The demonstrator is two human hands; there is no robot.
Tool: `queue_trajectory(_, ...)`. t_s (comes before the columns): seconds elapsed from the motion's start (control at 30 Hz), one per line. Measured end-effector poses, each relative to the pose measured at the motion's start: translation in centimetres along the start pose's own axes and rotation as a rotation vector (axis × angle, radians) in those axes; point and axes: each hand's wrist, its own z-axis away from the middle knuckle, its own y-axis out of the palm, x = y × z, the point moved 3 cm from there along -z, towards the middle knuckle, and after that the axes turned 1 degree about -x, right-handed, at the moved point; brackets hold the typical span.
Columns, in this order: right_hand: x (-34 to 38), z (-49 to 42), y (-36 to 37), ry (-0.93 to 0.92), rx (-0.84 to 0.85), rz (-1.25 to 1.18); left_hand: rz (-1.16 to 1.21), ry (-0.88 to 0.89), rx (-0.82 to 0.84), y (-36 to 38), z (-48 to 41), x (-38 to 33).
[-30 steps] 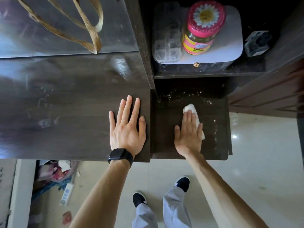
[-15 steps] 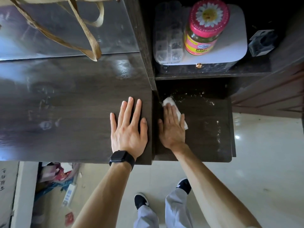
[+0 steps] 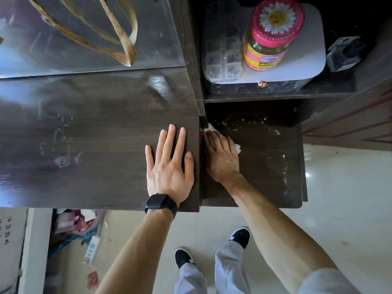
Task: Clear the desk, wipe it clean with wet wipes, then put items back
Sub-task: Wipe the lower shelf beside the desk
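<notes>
1. Seen from above: a dark wood counter (image 3: 84, 145), and just to its right a lower shelf (image 3: 265, 183) of the same wood.
2. The left hand (image 3: 169, 166) lies palm down on the counter near its right edge. Its fingers are straight and slightly spread, holding nothing. A black watch (image 3: 161, 205) sits on that wrist.
3. The right hand (image 3: 221, 160) lies flat on the lower shelf, fingers straight and close together. It presses a white wipe (image 3: 212, 130) into the shelf's back left corner, against the counter's side. The wipe shows past the fingertips and at the hand's right.
4. Pale specks (image 3: 254, 124) dot the back of the lower shelf.
5. On a higher shelf stand a jar (image 3: 273, 39) with a pink daisy lid and a clear box (image 3: 222, 45), side by side.
6. Tan straps (image 3: 125, 45) hang at the top left.
</notes>
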Motion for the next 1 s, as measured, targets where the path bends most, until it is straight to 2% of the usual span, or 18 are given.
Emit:
queue_trajectory(0.17, -0.3, -0.1, -0.3, 0.066, -0.037, -0.002, 0.003, 0.004, -0.005, 0.0, 0.0, 0.0)
queue_trajectory(0.3, -1.8, 1.2, 0.3, 0.210, -0.154, -0.031, 0.005, -0.001, -0.012, 0.1, 0.0, 0.0)
queue_trajectory(0.37, -2.1, 1.0, 0.4, 0.224, -0.122, -0.055, 0.003, 0.000, -0.014, 0.1, 0.0, 0.0)
queue_trajectory(0.47, -1.2, -0.2, 0.3, 0.137, -0.004, -0.104, 0.004, -0.001, -0.019, 0.1, 0.0, 0.1)
queue_trajectory(0.57, -0.2, -0.4, 0.8, 0.064, 0.045, -0.009, 0.005, 0.001, -0.016, 0.1, 0.1, 0.0)
queue_trajectory(0.8, -0.3, -0.8, 0.5, 0.079, 0.076, 0.009, -0.006, 0.005, -0.013, 0.1, 0.1, 0.0)
queue_trajectory(1.0, -1.2, -4.9, -1.2, 0.140, 0.141, 0.004, -0.003, 0.014, -0.008, 0.1, 0.1, 0.0)
